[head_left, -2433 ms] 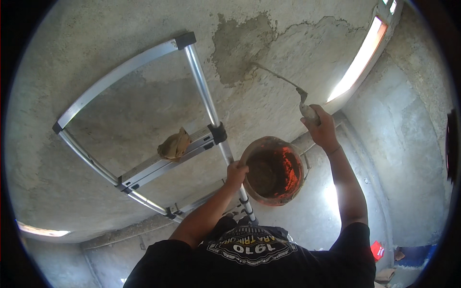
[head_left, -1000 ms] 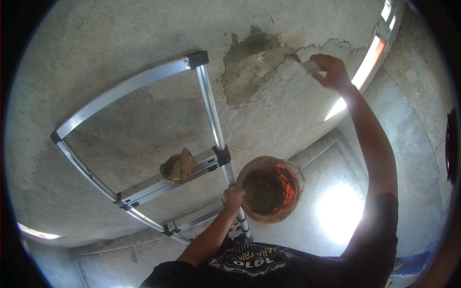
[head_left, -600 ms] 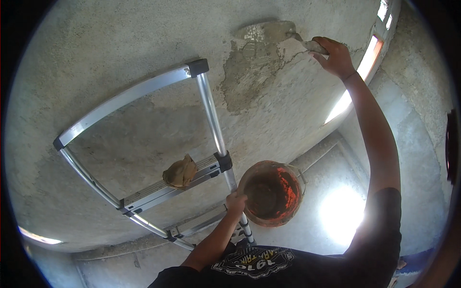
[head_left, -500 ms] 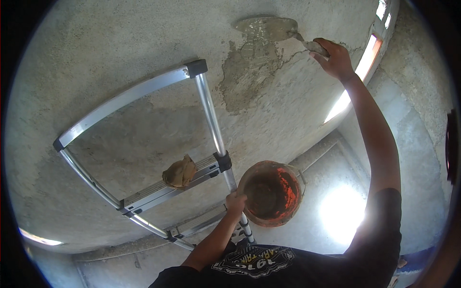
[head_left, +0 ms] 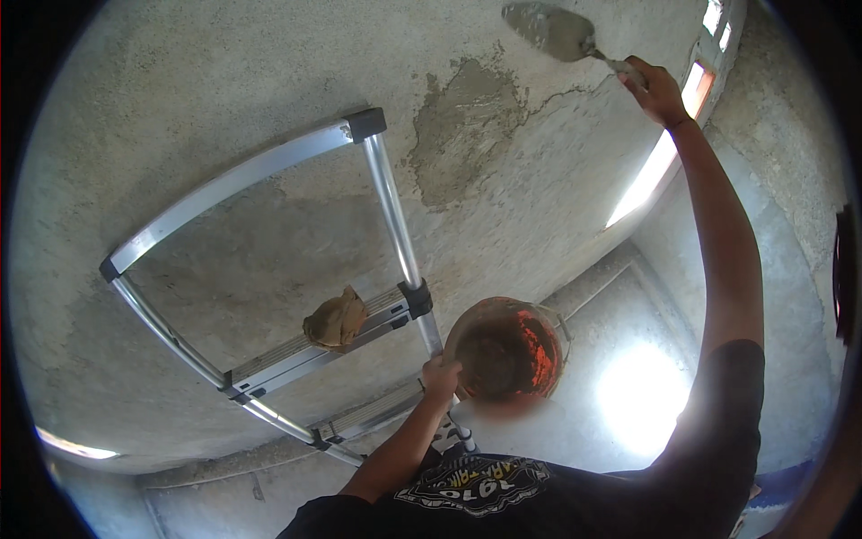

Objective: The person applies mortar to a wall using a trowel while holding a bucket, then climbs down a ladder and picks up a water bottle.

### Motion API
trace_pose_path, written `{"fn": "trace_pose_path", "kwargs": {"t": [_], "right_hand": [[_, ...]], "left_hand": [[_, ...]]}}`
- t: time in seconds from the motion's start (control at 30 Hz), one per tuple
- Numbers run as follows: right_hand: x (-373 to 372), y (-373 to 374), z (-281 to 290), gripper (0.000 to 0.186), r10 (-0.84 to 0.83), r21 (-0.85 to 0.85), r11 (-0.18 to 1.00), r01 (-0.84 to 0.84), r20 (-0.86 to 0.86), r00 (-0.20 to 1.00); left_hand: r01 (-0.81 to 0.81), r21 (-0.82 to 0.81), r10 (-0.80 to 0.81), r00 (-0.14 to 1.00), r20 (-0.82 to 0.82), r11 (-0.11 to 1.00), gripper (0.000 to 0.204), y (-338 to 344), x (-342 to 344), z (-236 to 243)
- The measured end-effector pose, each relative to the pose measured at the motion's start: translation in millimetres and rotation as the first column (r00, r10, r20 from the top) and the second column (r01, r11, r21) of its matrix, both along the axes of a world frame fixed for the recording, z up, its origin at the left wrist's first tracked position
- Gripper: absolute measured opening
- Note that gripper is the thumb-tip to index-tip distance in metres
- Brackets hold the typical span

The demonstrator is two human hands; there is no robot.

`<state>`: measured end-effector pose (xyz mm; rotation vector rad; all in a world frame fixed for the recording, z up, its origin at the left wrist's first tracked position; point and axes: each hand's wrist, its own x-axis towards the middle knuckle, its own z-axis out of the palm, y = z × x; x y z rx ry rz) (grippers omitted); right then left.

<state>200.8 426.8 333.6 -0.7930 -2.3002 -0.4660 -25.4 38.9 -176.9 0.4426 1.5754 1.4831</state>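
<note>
My right hand (head_left: 658, 92) is raised at the upper right, closed around the handle of a mortar-smeared pointed trowel (head_left: 549, 30). The trowel's blade points left, above a patch of damp darker mortar (head_left: 467, 126) on the rough grey wall. Lower down, my left hand (head_left: 442, 379) is closed on the rim of an orange bucket (head_left: 540, 352), beside the ladder's right rail. The bucket's inside is dark and caked with grey, with bare orange on its right side. Whether that hand also grips the rail cannot be made out.
An aluminium ladder (head_left: 386, 202) leans against the wall on the left. A crumpled brown paper-like piece (head_left: 336, 320) rests on its upper rung. A narrow bright opening (head_left: 642, 196) cuts the wall at right, and light glares off the floor (head_left: 639, 404) below.
The trowel has moved up and right off the mortar patch, and its blade is now turned and tilted. My right arm has risen with it. My left hand and the bucket stay nearly still.
</note>
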Motion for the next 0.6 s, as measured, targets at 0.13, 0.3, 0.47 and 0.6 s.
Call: {"fn": "trace_pose_path", "kwargs": {"t": [0.13,0.3,0.47,0.6], "right_hand": [[2,-17,-10,0.036,0.051,-0.072,0.995,-0.065,-0.180,0.982],[-42,-53,-60,0.036,0.156,-0.046,0.987,-0.156,-0.004,0.988],[-62,-34,-97,0.038,0.092,0.058,0.994,-0.095,0.050,0.994],[-50,-22,-73,0.045,-0.092,-0.101,0.992,0.080,-0.120,0.988]], "left_hand": [[-0.034,0.060,0.033,0.999,0.017,0.998,0.029,4,2,-3],[-0.020,0.043,0.019,1.000,0.020,0.999,0.030,2,2,3],[-0.004,0.031,0.004,1.000,0.007,1.000,0.033,4,2,-4],[0.008,-0.003,-0.009,0.998,-0.058,1.000,0.029,3,2,8]]}}
